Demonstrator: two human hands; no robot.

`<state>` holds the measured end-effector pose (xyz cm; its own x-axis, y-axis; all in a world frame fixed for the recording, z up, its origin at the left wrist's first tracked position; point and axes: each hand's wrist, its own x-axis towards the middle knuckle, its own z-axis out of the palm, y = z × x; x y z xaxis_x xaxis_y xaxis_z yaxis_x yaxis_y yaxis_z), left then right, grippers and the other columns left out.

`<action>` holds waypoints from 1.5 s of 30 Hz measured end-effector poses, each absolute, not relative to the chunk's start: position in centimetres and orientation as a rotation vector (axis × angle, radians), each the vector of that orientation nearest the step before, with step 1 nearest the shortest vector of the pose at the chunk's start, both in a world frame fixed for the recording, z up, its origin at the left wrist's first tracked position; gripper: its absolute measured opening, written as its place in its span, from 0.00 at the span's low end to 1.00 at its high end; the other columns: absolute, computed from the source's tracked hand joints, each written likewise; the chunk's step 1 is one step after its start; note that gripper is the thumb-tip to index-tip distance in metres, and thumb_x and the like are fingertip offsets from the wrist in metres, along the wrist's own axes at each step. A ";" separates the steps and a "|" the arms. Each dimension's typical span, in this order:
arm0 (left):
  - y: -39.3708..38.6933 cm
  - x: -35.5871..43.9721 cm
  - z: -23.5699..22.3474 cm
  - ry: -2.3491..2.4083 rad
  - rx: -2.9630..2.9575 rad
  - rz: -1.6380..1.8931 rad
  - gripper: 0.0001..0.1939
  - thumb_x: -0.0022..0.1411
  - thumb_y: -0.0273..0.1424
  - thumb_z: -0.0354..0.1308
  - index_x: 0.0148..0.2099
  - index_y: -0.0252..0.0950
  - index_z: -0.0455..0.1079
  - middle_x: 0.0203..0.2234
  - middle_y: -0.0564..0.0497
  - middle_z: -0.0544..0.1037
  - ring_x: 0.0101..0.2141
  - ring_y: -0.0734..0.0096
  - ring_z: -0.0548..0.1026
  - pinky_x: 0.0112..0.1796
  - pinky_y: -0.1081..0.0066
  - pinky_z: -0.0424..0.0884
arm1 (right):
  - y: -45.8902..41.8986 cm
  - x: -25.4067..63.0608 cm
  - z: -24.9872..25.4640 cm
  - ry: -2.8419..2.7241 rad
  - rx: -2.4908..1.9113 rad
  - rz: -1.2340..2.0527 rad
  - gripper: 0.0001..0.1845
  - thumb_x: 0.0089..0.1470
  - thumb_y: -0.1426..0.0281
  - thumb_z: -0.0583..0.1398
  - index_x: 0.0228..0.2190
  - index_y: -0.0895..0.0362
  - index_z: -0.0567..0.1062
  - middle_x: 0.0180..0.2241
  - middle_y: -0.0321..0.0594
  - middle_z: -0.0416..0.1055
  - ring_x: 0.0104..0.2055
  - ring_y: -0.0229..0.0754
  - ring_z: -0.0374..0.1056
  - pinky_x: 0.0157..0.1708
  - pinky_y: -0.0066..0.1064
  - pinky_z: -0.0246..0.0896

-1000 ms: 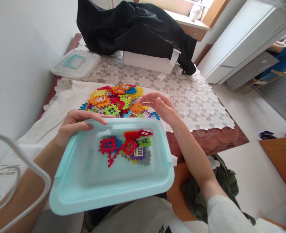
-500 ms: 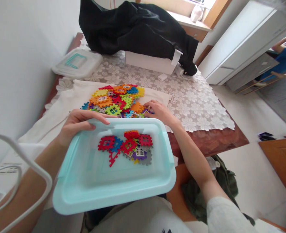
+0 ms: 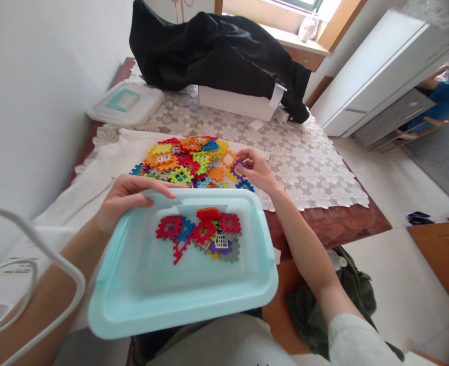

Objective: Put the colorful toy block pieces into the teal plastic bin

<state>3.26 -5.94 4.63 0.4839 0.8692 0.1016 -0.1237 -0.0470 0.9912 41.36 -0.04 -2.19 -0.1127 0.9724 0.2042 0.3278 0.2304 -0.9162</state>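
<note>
- By the left grip (image 3: 130,195), the far left corner of a smooth, pale-turquoise plastic tub (image 3: 140,290) is clasped; its long axis is laid crosswise, its mouth tilted toward the wearer.
- Right of that grip, flat toothed pieces (image 3: 202,233) are contained; beyond the tub, a jumbled pile (image 3: 188,162) is spread on white cloth (image 3: 106,157).
- By the right grip (image 3: 257,170), a notched purple piece (image 3: 235,169) is pinched at the pile's right edge.

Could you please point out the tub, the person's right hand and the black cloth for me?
Tub (image 3: 182,282): head view, on its bare inside floor.
Right hand (image 3: 258,170): head view, on the back of it.
Black cloth (image 3: 224,56): head view, mid-surface.
</note>
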 end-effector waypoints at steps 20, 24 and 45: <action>-6.0 3.0 4.5 0.739 1.384 0.930 0.13 0.52 0.30 0.72 0.38 0.34 0.95 0.46 0.35 0.93 0.45 0.42 0.93 0.45 0.62 0.85 | -1.7 41.2 0.0 -1.379 -0.916 1.048 0.32 0.65 0.40 0.67 0.61 0.41 0.75 0.54 0.42 0.80 0.50 0.49 0.80 0.51 0.46 0.84; -6.1 3.2 4.5 0.740 1.372 0.932 0.13 0.51 0.30 0.72 0.38 0.35 0.95 0.45 0.36 0.94 0.44 0.44 0.92 0.45 0.63 0.85 | -3.2 40.5 0.9 -1.393 -0.791 1.171 0.32 0.61 0.39 0.71 0.58 0.41 0.76 0.51 0.39 0.80 0.46 0.47 0.79 0.46 0.44 0.84; -5.7 3.4 4.6 0.746 1.404 0.933 0.13 0.49 0.31 0.71 0.37 0.38 0.95 0.43 0.39 0.94 0.39 0.48 0.92 0.43 0.64 0.84 | -3.9 41.0 0.7 -2.450 -1.584 0.561 0.27 0.70 0.67 0.66 0.67 0.54 0.82 0.66 0.55 0.77 0.67 0.61 0.75 0.72 0.51 0.70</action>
